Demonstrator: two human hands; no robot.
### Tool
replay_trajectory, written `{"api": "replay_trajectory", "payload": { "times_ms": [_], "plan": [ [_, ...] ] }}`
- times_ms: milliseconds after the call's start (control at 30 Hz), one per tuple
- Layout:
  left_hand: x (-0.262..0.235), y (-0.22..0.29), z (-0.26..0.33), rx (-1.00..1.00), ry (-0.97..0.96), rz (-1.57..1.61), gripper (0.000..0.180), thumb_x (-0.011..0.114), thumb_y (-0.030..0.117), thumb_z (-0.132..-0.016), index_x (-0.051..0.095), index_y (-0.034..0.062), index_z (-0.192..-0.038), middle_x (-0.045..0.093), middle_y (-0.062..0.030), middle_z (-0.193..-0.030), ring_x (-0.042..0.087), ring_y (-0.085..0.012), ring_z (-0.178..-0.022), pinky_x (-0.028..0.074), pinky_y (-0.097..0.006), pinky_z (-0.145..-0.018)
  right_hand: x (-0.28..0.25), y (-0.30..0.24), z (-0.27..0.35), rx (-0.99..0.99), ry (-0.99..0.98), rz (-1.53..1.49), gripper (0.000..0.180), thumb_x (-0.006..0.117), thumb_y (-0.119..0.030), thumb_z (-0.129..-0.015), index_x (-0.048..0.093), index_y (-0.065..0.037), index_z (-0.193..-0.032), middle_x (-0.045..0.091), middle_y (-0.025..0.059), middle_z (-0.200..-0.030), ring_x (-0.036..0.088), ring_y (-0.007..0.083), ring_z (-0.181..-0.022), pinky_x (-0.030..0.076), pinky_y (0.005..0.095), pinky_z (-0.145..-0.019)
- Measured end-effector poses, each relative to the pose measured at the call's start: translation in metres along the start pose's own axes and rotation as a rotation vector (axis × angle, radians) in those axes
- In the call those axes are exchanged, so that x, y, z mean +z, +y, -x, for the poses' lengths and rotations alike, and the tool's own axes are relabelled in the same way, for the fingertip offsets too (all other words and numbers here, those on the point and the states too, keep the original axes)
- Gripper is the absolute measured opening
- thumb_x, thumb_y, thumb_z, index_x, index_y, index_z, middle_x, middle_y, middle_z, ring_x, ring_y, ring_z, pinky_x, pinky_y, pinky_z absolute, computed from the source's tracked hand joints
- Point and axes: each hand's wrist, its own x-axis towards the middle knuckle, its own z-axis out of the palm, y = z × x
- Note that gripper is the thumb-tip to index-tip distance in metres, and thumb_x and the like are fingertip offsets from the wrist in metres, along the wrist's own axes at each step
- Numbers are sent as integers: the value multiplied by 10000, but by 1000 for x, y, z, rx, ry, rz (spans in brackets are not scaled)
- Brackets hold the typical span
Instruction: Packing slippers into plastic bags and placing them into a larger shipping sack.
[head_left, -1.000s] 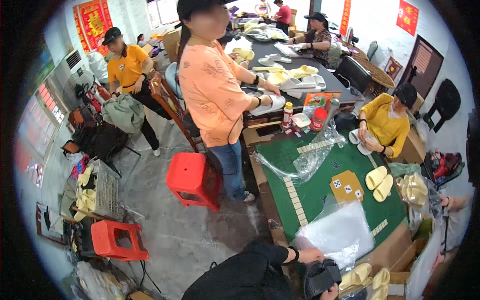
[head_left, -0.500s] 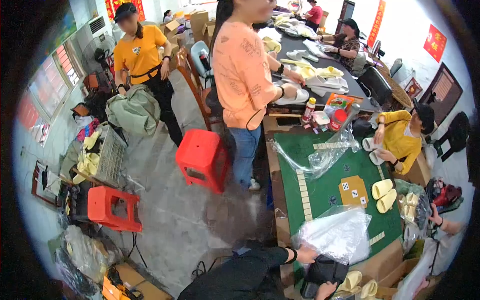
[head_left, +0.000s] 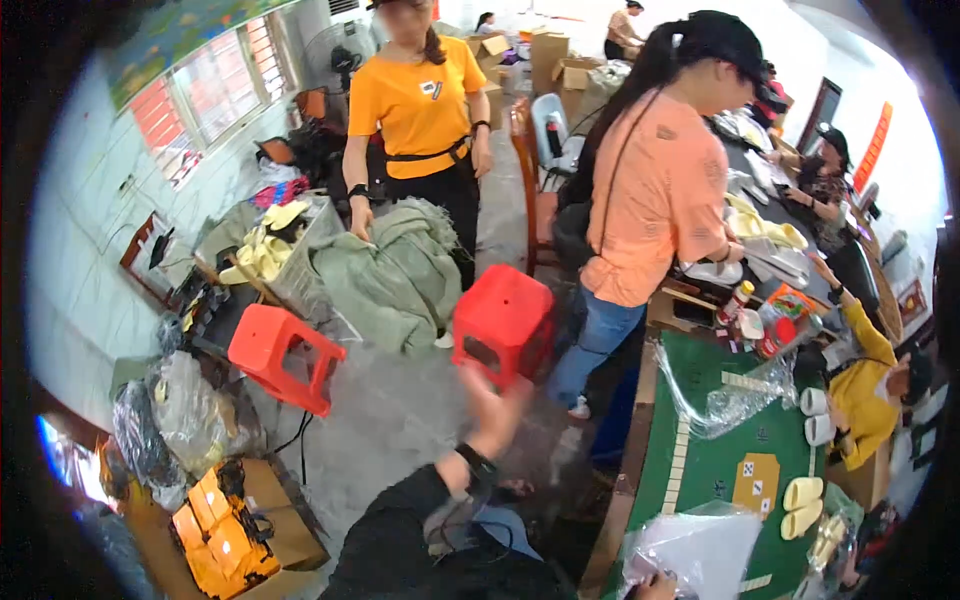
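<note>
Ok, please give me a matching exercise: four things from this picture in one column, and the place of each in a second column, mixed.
Things:
1. left hand
2. clear plastic bag
3. red stool
4. pale slippers

Places:
a. on the green table, near its lower right part
b. raised in the air, blurred, just below the stool
c. on the grey floor, beside the person in the peach shirt
d. crumpled at the far end of the green table

Pairs: 1-b, 2-d, 3-c, 4-a
</note>
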Motion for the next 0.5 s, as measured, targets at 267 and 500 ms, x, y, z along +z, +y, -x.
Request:
{"api": "replay_trajectory", "payload": {
  "times_ms": [267,500],
  "plan": [
    [-214,-72,-160,-103,549,135,930,708,299,-745,96,15,-1385,286,-146,-1370,353,-281,-1198,328,-383,-969,22,16,-45,140,353,40,620,658,-226,-707,423,-8,-1238,395,234,-1284,409,377,-1147,340,447,-940],
    [-165,-80,-83,-819,26,554,469,472,342,-869,457,18,-1208,511,-111,-1161,510,-235,-1012,422,-370,-852,-6,-19,-58,165,312,-121,567,612,-252,-753,415,-26,-1234,404,249,-1272,415,381,-1139,320,444,-953]
  ]
}}
